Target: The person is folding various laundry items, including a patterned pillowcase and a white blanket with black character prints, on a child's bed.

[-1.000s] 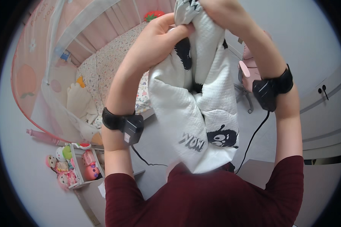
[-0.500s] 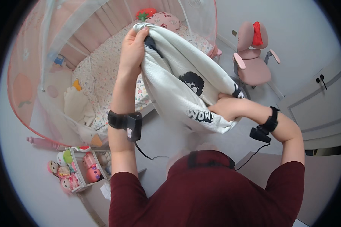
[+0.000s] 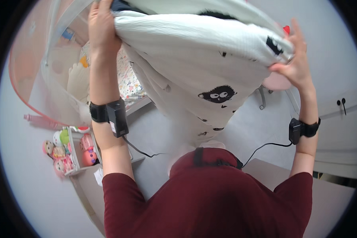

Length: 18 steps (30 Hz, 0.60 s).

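Note:
A large white cloth [image 3: 178, 51], seemingly a garment, hangs in front of me with black fuzzy cartoon figures printed on it. My left hand [image 3: 103, 29] is closed on its upper left end, where a dark navy part shows, and the fingertips run up to the picture's edge. At the upper right end, my right hand [image 3: 296, 65] has the cloth's edge between its thumb and fingers, with one finger stretched upward. Between the hands the fabric is spread wide and sags open along the top. Its lower end tapers down toward my body and looks blurred.
Left, a bed [image 3: 131, 81] with flowered bedding stands inside a pinkish net tent [image 3: 22, 79]. Below it is a small shelf [image 3: 73, 158] with dolls. A pink chair [image 3: 277, 82] is partly hidden behind the cloth. A pale cabinet [image 3: 333, 127] stands right. Cables run from both wrist straps.
Both hands have moved up and apart, the left one leftward and the right one out to the cloth's upper right edge. The bunched cloth has opened out and now hangs down.

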{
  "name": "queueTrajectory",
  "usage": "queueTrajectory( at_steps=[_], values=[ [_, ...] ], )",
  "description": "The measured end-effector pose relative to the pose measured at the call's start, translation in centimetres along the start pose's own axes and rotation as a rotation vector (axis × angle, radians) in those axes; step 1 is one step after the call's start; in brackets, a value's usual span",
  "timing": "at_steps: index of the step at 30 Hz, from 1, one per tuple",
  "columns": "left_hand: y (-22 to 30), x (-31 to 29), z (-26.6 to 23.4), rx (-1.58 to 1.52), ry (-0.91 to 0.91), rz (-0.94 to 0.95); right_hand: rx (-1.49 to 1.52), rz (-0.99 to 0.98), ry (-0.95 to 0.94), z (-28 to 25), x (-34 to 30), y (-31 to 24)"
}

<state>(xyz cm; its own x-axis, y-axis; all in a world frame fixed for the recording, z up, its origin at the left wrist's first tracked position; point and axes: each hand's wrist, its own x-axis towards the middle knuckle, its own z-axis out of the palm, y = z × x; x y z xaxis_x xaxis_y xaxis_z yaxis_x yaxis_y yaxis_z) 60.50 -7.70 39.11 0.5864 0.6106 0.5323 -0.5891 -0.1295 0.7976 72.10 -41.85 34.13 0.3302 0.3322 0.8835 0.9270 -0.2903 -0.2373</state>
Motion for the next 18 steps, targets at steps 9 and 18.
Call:
queueTrajectory(
  at_steps=[9,18],
  values=[
    [2.1,-2.3,1.0,0.011,-0.132,-0.015,-0.331,-0.089,-0.280,-3.5,2.4,1.8],
    [3.1,0.7,-5.3,0.402,-0.396,-0.149,0.213,0.058,-0.263,6.8,9.2,0.4]
  ],
)
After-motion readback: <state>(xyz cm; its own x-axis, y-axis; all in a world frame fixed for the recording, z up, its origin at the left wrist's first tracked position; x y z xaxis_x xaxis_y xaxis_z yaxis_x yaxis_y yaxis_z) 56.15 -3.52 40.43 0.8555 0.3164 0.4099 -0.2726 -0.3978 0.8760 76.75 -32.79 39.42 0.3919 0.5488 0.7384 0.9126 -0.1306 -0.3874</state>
